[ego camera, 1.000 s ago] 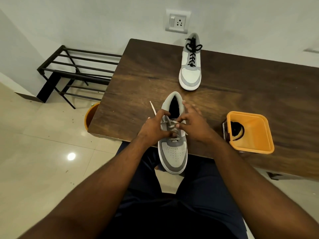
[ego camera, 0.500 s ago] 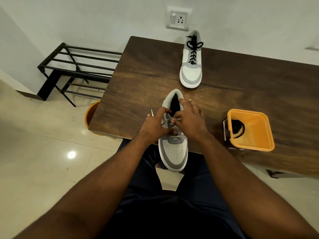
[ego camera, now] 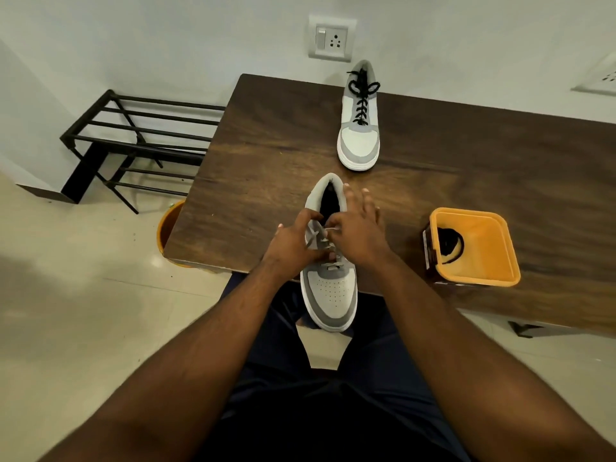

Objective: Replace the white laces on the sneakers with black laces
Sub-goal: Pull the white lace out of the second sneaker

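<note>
A grey and white sneaker [ego camera: 330, 295] lies at the near edge of the wooden table [ego camera: 266, 155], its toe hanging over the edge toward me. Its white lace [ego camera: 321, 236] crosses the upper eyelets. My left hand [ego camera: 293, 241] grips the shoe's left side at the eyelets. My right hand [ego camera: 358, 230] pinches the white lace between thumb and forefinger, its other fingers spread over the collar. A second sneaker [ego camera: 359, 125] with black laces stands at the table's far side.
An orange square tub [ego camera: 480, 258] with a black lace coiled inside sits on the table at the right. A black metal shoe rack [ego camera: 133, 141] stands left of the table. An orange bucket [ego camera: 166, 225] shows under the table's left corner. A wall socket [ego camera: 331, 38] is behind.
The loose white lace end that stuck out left of the shoe is no longer seen. My right hand's fingers have spread out over the collar. Both hands stay on the near shoe's lacing.
</note>
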A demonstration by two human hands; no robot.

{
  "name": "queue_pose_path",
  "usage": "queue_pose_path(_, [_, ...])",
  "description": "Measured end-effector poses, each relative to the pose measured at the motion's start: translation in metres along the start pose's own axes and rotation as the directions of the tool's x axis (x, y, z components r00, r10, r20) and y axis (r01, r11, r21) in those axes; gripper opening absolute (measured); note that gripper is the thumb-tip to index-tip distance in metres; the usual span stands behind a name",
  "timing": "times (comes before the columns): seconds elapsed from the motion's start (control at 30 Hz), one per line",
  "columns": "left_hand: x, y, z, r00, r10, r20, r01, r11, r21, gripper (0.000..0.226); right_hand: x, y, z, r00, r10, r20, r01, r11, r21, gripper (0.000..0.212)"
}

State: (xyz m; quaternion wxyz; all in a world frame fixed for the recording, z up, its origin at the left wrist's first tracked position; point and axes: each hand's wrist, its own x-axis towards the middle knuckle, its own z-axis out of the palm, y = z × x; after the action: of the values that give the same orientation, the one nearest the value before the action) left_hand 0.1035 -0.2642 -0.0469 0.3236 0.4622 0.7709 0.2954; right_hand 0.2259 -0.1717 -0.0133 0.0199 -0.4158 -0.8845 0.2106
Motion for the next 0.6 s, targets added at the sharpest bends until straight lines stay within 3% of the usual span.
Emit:
queue_pose_path(0.07, [-0.001,0.001,-0.001,1.000,-0.004,0.005,0.004,1.000,-0.003,0.074,0.007,0.006,0.003,0.999,0.015,-0.030,-0.011,0.992,0.126,0.005])
queue_pose_path(0.13, [-0.001,0.000,-0.001,1.000,-0.018,0.014,0.018,1.000,-0.014,0.074,0.008,0.016,-0.004,0.973,0.176,-0.149,-0.088,0.881,0.464,0.011])
queue_pose_path(0.17, [-0.001,0.000,-0.002,1.000,-0.023,0.019,0.024,1.000,-0.017,0.074,0.008,0.022,-0.013,0.905,0.363,-0.222,-0.125,0.726,0.676,0.011])
queue_pose_path(0.2, [-0.001,0.000,-0.002,0.999,-0.026,0.022,0.026,1.000,-0.014,0.073,0.008,0.034,-0.022,0.792,0.548,-0.270,-0.117,0.570,0.813,0.009])
queue_pose_path(0.23, [-0.001,0.000,-0.002,0.999,-0.028,0.022,0.028,1.000,-0.008,0.071,0.006,0.044,-0.035,0.681,0.665,-0.307,-0.088,0.490,0.867,0.013])
queue_pose_path(0.27, [0.000,0.002,-0.002,0.999,-0.025,0.025,0.025,1.000,0.000,0.070,0.007,0.058,-0.043,0.623,0.701,-0.346,-0.081,0.498,0.863,0.021])
queue_pose_path(0.3, [0.000,0.002,-0.002,0.999,-0.022,0.032,0.021,1.000,0.008,0.068,0.007,0.066,-0.052,0.633,0.678,-0.373,-0.109,0.556,0.824,0.029])
queue_pose_path(0.4, [0.002,0.009,-0.001,0.999,0.004,0.050,-0.005,1.000,0.004,0.057,0.002,0.068,-0.052,0.830,0.476,-0.291,-0.325,0.837,0.441,0.067])
queue_pose_path(0.47, [0.006,0.017,-0.002,0.999,0.047,0.027,-0.048,0.997,0.056,0.040,-0.003,0.059,-0.040,0.934,0.277,-0.225,-0.225,0.947,0.229,0.076])
queue_pose_path(0.53, [0.010,0.029,-0.003,0.998,0.051,0.033,-0.056,0.981,0.187,0.025,-0.009,0.050,-0.025,0.996,0.043,-0.074,-0.019,0.952,0.305,0.071])
queue_pose_path(0.6, [0.014,0.039,-0.003,0.997,-0.002,0.083,-0.023,0.953,0.303,0.025,-0.012,0.046,-0.010,0.993,-0.091,0.076,0.060,0.940,0.336,0.070])
